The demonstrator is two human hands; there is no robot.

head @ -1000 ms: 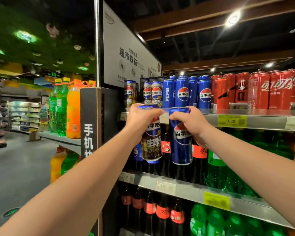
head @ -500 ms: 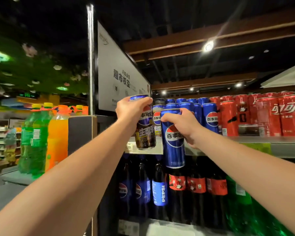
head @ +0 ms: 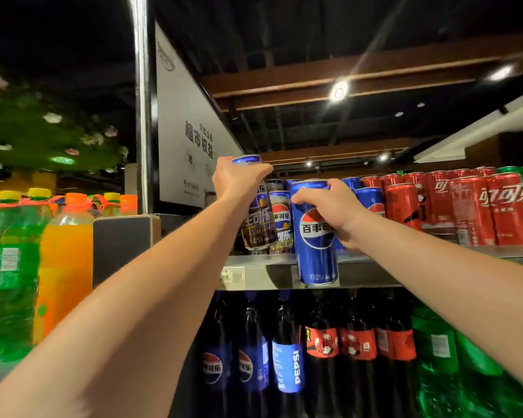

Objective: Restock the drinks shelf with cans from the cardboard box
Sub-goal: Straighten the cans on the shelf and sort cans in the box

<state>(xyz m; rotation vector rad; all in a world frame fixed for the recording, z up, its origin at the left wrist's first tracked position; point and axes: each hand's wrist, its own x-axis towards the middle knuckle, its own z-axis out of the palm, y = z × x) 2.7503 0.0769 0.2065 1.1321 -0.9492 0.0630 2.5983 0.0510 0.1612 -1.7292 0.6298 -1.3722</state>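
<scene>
Reaching up at centre frame, the left hand [head: 239,179] grips a tall dark blue-and-brown metal can [head: 258,224] round its top. The can is tilted, its base low over the grey metal shelf [head: 375,274]. Just right, the right hand [head: 334,205] clutches a tall blue metal cola can [head: 314,239], whose base hangs before the shelf lip. It looks like the placing step. Next, the blue one must clear the edge and both must be seated upright ahead of the standing rows, beside the red drink cans [head: 465,206]. The cardboard box is out of shot.

The left hand [head: 236,179] is lifting its dark can [head: 258,224] up over the shelf [head: 375,273] edge, tilting it. The right hand [head: 332,206] is raising the blue can [head: 316,236] alongside.
</scene>
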